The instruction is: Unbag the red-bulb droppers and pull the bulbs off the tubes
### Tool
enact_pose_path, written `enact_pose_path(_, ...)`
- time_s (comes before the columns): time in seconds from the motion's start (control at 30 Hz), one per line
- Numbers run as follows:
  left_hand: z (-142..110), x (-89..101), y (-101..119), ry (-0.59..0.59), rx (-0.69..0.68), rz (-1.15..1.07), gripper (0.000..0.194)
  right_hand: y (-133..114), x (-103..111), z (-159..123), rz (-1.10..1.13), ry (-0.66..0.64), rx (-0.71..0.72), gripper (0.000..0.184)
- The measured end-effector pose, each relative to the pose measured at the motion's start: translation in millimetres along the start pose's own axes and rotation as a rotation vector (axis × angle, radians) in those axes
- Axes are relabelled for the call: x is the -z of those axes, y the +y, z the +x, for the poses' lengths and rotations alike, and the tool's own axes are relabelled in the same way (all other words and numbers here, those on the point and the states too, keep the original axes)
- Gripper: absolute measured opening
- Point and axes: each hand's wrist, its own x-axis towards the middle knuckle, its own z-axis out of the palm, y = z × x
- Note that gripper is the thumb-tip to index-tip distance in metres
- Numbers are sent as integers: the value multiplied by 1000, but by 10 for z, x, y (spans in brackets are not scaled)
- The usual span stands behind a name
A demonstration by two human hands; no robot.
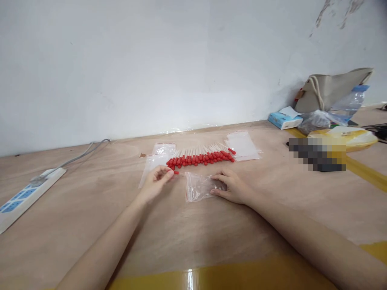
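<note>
Two bare hands of yours are over the wood-grained counter (169,237). Your left hand (156,182) is closed, thumb and fingertips pinched on a small red piece (176,172); whether a stick extends from it cannot be told. Your right hand (231,186) is partly open, fingers and thumb apart, touching the right end of a clear bag (198,188).

The bag is thin, glossy, creased plastic, roughly rectangular, lying flat between your hands. Flat translucent bags with red edge lines lie at either side: left bags (157,160) and right bags (242,146).

Between these, just beyond the bag under your right hand, you have a dense row of red-ended sticks (199,158). Their ends are smooth, matt, rounded and bright red, crowded and overlapping toward you; pale, slender shafts fan out toward the wall (157,72).
</note>
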Motion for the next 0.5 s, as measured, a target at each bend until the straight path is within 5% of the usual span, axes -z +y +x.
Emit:
enact_pose_path(0.13, 56, 242, 215, 223, -112, -84, 33, -8, -4, 8, 8, 27, 14, 42)
enact_pose_path(0.27, 65, 263, 355, 293, -263, -21, 29, -36, 42, 19, -40, 20, 28, 45)
enact_pose_path(0.37, 138, 97, 336, 328, -370, 67, 27, -72, 118, 22, -109, -14, 4, 40)
enact_pose_path(0.5, 368, -330, 200, 231, -541, 358, 16, -88, 192, 22, -176, -4, -32, 33)
